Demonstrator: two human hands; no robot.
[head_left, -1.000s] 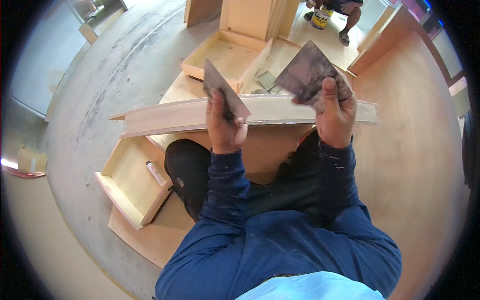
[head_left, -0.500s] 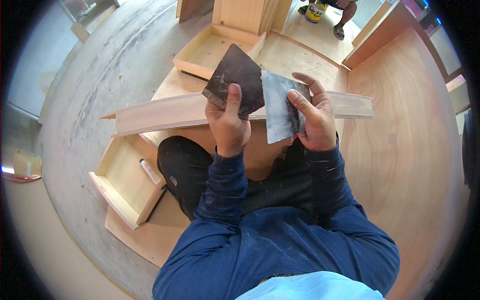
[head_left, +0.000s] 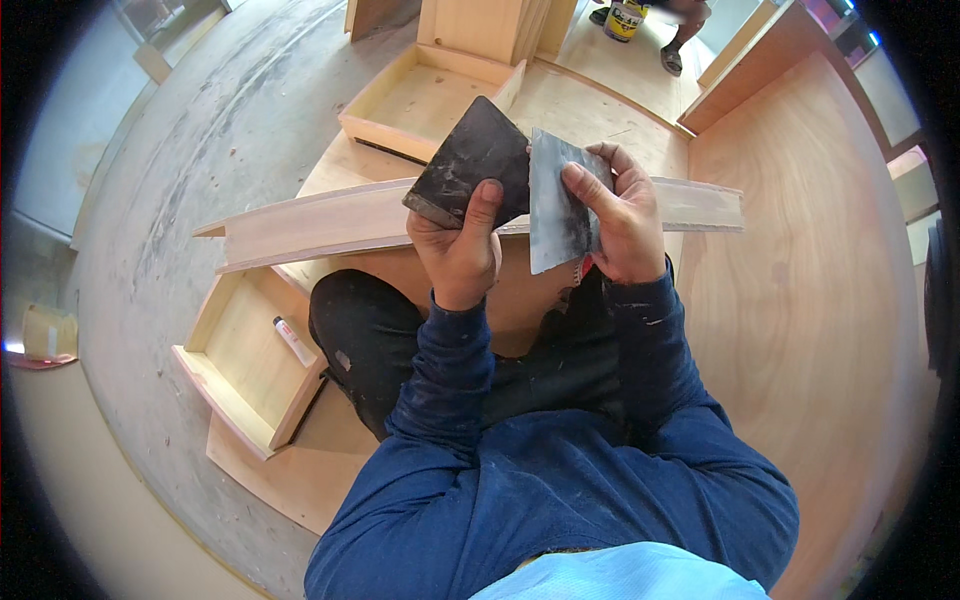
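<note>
My left hand (head_left: 458,255) is closed around the lower edge of a dark, square putty spreader (head_left: 475,160), its thumb lying on the face. My right hand (head_left: 630,225) grips a pale grey, smeared metal-looking spreader (head_left: 553,190) between thumb and fingers. The left edge of the grey blade meets or overlaps the right corner of the dark one; whether they touch I cannot tell. Below both hands, a long curved wooden piece (head_left: 310,223) lies across in front of my knees. A small red thing (head_left: 586,266) shows just under my right hand, mostly hidden.
At my left sits a wooden drawer (head_left: 240,350) with a white tube (head_left: 292,340) inside. Another drawer (head_left: 425,95) stands farther ahead. A broad wooden panel (head_left: 790,300) rises on the right. Beyond, a person's sandaled foot (head_left: 671,60) is beside a yellow-and-dark bucket (head_left: 624,20).
The dark spreader has turned slightly and come down a little. The grey one has moved up and tilted, with my right fingers shifted on it. The whole view has drifted slightly.
</note>
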